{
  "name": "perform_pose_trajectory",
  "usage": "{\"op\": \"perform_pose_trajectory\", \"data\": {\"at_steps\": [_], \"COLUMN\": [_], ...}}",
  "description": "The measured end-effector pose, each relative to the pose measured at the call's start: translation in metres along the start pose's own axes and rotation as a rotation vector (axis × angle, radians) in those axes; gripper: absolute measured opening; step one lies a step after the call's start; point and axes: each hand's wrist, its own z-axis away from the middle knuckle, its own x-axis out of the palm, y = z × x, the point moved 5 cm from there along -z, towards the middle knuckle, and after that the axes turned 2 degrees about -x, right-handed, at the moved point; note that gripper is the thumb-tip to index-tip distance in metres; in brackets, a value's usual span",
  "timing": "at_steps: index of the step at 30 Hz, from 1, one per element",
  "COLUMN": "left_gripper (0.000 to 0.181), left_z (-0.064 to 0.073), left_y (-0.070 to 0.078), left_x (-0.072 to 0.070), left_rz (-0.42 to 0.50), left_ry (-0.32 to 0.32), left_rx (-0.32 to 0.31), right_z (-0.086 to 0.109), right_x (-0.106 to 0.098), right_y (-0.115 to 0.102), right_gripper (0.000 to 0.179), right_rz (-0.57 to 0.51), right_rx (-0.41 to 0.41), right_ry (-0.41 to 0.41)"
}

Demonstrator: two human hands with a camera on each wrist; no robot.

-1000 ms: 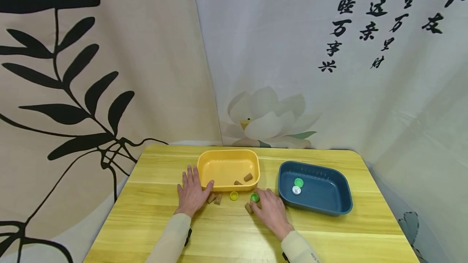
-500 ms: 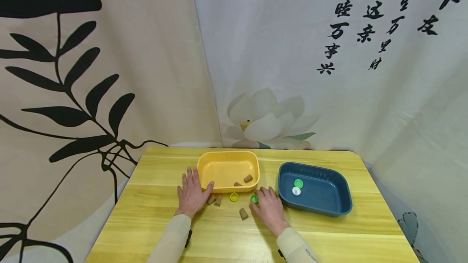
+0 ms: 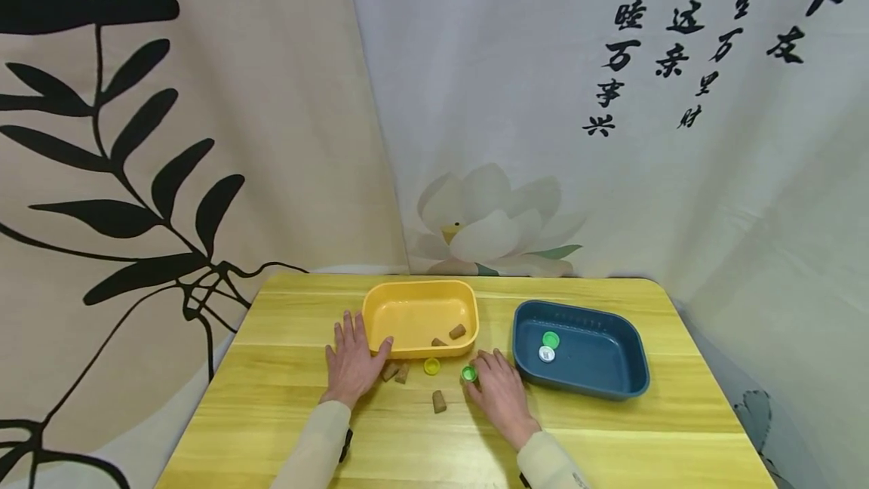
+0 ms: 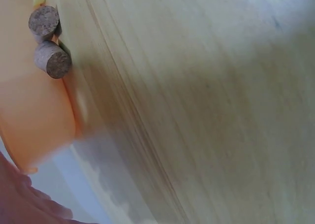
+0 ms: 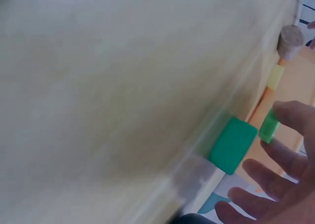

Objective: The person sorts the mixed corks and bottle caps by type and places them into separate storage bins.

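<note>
My right hand point(image 3: 504, 395) pinches a green bottle cap point(image 5: 268, 126) between thumb and forefinger, just above or on the table; the other fingers are spread. With fingers extended, my left hand point(image 3: 355, 361) rests at the front left corner of the yellow tray point(image 3: 421, 287). Two corks point(image 4: 53, 60) lie against the tray's front, near the left thumb. Beside them on the table is a yellow bottle cap point(image 3: 431, 366). A single cork point(image 3: 439, 401) lies nearer to me, between the hands. Inside the tray are two more corks point(image 3: 458, 331).
To the right stands a dark blue tray point(image 3: 611, 372) holding a green cap point(image 3: 551, 339) and a white cap point(image 3: 546, 354). The wooden table point(image 3: 652, 451) ends at a printed curtain point(image 3: 502, 96). A teal-green patch point(image 5: 234, 145) in the right wrist view is unclear.
The front cork has moved left, away from my right hand. The green cap has stayed at the right fingertips, and my left hand has kept its place at the yellow tray.
</note>
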Motion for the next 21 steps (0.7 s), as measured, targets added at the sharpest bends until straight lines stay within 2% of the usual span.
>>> {"op": "perform_pose_trajectory", "data": {"at_steps": [8,15,21], "left_gripper": [0.098,0.096,0.092], "left_z": [0.007,0.017,0.026], "left_y": [0.008,0.019,0.034], "left_x": [-0.005,-0.003,-0.005], "left_rz": [0.018,0.014,0.026], "left_ry": [0.041,0.051,0.114], "left_rx": [0.051,0.087,0.157], "right_z": [0.007,0.018,0.028], "right_x": [-0.016,-0.035,-0.051], "right_y": [-0.005,-0.006,-0.002], "right_gripper": [0.039,0.04,0.042], "right_rz": [-0.025,-0.048,-0.076], "right_rx": [-0.036,-0.064,-0.088], "right_ry": [0.034,0.071,0.116]}}
